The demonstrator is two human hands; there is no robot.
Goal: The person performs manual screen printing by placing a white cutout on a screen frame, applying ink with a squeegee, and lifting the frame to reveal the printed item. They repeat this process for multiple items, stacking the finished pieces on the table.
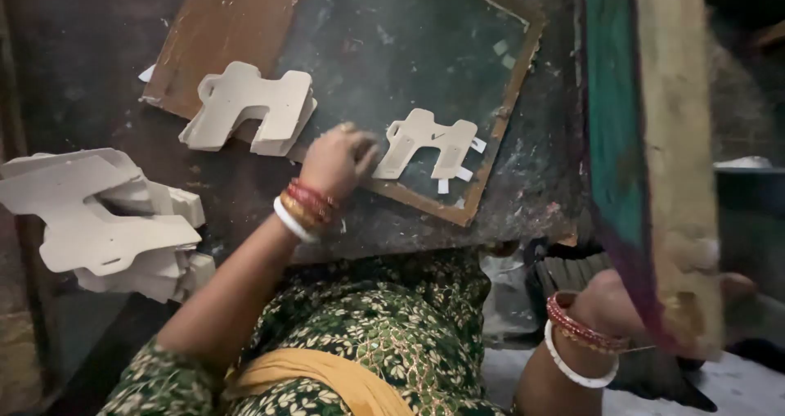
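My left hand (337,161) rests on the table (90,48), fingers curled loosely with the fingertips down at the left end of a single cardboard cutout (427,142). It is touching or just about touching that edge; I cannot tell whether I have actually pinched it. The cutout lies flat on a dark board with a brown border (507,105), just to the right of my left hand, its long axis running left to right and slightly tilted, with two leg-like tabs pointing toward me. A few small pale scraps (470,158) sit beside its right end.

My right hand (609,305) is well apart from it, down near my lap at the right, closed around the lower end of a tall wooden frame (654,138) painted green on one edge (it stands upright and hides part of the hand). So the left hand is by far the nearer one to the cutout.

Farther left on the board is a small stack of the same cutouts (249,105), and at the table's left edge a bigger, looser pile (98,220).
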